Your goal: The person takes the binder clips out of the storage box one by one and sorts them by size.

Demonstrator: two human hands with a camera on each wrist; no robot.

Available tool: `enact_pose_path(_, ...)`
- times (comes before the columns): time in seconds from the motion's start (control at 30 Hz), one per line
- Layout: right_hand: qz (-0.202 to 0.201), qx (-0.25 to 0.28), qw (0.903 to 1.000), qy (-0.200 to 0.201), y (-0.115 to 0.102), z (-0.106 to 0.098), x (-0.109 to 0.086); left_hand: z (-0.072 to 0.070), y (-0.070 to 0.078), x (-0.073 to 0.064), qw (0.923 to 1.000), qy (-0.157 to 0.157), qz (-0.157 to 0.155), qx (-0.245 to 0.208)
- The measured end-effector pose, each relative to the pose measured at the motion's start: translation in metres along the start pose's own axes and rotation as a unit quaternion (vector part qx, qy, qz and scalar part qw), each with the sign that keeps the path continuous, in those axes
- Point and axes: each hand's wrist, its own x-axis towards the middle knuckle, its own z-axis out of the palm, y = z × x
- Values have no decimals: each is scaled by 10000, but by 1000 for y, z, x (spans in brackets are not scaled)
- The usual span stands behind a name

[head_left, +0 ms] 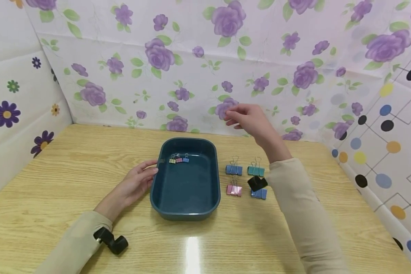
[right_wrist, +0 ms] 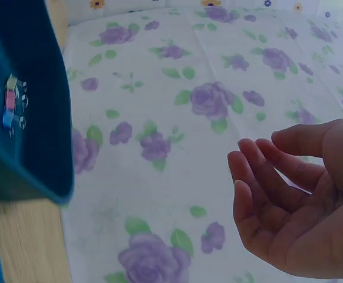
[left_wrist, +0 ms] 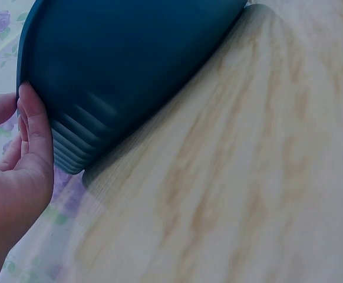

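Note:
A dark teal plastic tray (head_left: pixel 186 213) stands on the table, with several small binder clips, yellow, pink and blue (head_left: pixel 179 160), lying in a row near its far left corner. At the tray's left side, my left hand (head_left: pixel 137 182) holds the rim; the left wrist view shows its fingers (left_wrist: pixel 37 127) against the outer wall. My right hand (head_left: pixel 248 118) is raised in the air beyond the tray's far right corner. Its fingers (right_wrist: pixel 257 171) are loosely bent, with nothing between them and the thumb. Right of the tray stand larger binder clips: two blue (head_left: pixel 234 169), one green (head_left: pixel 256 171), one pink (head_left: pixel 234 190).
The wooden table (head_left: pixel 99 163) runs back to a hanging cloth (head_left: pixel 191 91) with purple flowers. More patterned cloth (head_left: pixel 390 152) closes off the right side. Black wrist cameras (head_left: pixel 111 241) sit on both sleeves; the right one partly covers the nearer blue clip.

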Motion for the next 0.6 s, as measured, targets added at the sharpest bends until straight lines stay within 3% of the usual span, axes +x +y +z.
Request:
enact_pose_path(0.23,52,158,9994,-290,1,39,21,1,1,0,10000,3,3,-45)
enact_pose_path(0.6,847,740,9917,-625,34,97,44,0,0,-1,10000,12,20,-15)
